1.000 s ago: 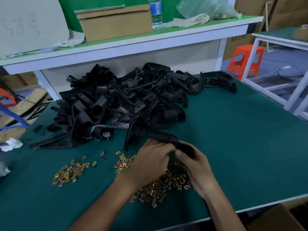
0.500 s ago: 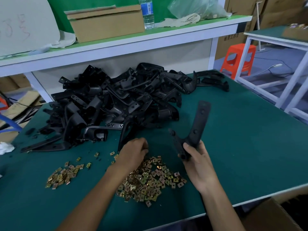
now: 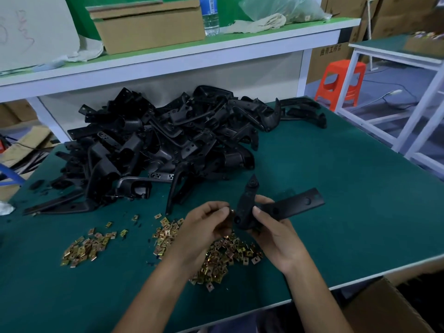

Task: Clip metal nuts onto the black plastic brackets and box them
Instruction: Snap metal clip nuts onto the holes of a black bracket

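Note:
My right hand [image 3: 274,233] grips a black plastic bracket [image 3: 283,207] above the green table, its long arm pointing right and a short arm pointing up. My left hand [image 3: 204,227] pinches a small brass-coloured metal nut [image 3: 231,211] right at the bracket's left end. Below my hands lies a heap of metal nuts [image 3: 225,255]. A smaller heap of nuts [image 3: 84,248] lies to the left. A big pile of black brackets [image 3: 168,140] fills the back of the table.
The green table's [image 3: 348,188] front edge runs just below my wrists. An open cardboard box [image 3: 384,308] sits under it at the lower right. Behind the pile a white shelf [image 3: 168,58] holds a carton, a water bottle and rags. An orange stool [image 3: 341,82] stands at the far right.
My right hand has turned the bracket from upright to lying rightward. My left hand has lifted off the nut heap with a nut and come up to the bracket's end.

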